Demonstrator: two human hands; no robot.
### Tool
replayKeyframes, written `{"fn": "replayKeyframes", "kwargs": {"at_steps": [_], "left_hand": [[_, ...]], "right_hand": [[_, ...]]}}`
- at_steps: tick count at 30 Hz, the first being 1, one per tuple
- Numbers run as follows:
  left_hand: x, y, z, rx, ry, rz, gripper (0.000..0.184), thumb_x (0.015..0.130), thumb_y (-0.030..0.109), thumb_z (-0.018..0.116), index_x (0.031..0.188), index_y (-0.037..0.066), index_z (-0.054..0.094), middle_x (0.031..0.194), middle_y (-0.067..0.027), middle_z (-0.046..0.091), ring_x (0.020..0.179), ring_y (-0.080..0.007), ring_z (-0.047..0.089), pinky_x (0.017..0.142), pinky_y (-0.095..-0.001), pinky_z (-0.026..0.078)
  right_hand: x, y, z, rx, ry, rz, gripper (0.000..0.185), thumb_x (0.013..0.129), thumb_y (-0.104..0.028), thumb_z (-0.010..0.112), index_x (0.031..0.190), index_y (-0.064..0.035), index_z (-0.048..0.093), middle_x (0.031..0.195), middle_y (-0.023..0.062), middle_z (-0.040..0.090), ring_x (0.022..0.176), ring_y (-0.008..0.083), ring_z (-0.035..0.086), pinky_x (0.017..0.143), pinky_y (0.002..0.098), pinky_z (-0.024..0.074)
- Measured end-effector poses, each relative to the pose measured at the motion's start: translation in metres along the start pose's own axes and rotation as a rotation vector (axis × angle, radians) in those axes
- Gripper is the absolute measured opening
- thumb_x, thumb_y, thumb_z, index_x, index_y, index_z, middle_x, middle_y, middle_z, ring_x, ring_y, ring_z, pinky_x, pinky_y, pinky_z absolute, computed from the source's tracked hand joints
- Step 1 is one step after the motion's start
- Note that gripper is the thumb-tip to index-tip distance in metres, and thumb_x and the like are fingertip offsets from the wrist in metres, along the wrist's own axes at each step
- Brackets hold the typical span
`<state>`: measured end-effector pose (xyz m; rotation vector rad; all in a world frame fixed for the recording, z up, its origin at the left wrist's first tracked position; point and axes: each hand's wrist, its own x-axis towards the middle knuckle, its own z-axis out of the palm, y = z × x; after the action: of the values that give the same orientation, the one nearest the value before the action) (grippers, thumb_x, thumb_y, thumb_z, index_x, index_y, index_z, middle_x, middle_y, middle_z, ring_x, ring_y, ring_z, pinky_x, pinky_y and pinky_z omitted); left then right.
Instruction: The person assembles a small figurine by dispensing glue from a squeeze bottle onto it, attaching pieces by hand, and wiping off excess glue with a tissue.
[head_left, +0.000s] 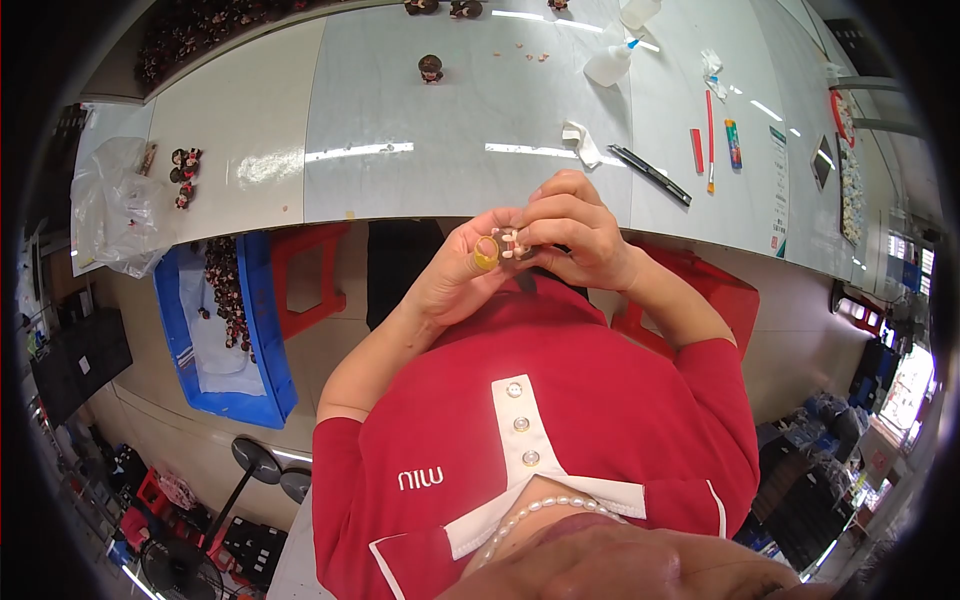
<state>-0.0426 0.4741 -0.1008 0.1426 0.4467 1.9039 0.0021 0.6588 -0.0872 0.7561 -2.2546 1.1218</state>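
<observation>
My left hand (462, 268) is closed on a small figurine (513, 243) with pale and dark brown parts, in front of the red shirt near the table's edge. A yellow band (484, 253) is around one of its digits. My right hand (585, 232) is closed on the same figurine from the right, its fingers curled over the top. The fingers hide much of the figurine. Just beyond my right hand, a crumpled white tissue (582, 144) and a black pen (649, 175) lie on the table.
On the table (400, 115) are a dark-haired figurine (430, 69), white bottles (610, 65), a red brush (711, 140), a blue-yellow tube (734, 144) and a plastic bag (125, 205). Below its edge are a blue crate (268, 345) of small figurines and red stools (715, 290).
</observation>
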Motion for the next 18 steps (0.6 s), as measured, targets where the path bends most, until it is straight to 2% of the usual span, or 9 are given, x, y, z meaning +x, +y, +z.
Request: {"fn": "replayKeyframes", "kwargs": {"at_steps": [7, 18], "left_hand": [[-0.0013, -0.0031, -0.0077, -0.014, -0.011, -0.004, 0.065, 0.078, 0.039, 0.072, 0.124, 0.001, 0.045, 0.113, -0.0063, 0.054, 0.108, -0.0159, 0.052, 0.099, -0.0338, 0.038], [-0.0009, -0.0007, -0.0020, -0.015, -0.001, -0.005, 0.066, 0.079, 0.040, 0.071, 0.123, -0.001, 0.044, 0.113, -0.0072, 0.054, 0.109, -0.0161, 0.052, 0.100, -0.0347, 0.038]], "right_hand": [[0.0004, 0.0000, 0.0013, -0.010, 0.022, -0.044, 0.034, 0.066, -0.009, 0.079, 0.095, -0.0113, 0.059, 0.094, 0.0008, 0.059, 0.085, 0.0200, 0.051, 0.070, 0.0343, 0.0414], [0.0059, -0.0017, -0.0046, -0.051, 0.004, -0.107, 0.037, 0.064, -0.009, 0.079, 0.096, -0.0101, 0.061, 0.093, 0.0015, 0.058, 0.084, 0.0207, 0.050, 0.068, 0.0339, 0.0411]]}}
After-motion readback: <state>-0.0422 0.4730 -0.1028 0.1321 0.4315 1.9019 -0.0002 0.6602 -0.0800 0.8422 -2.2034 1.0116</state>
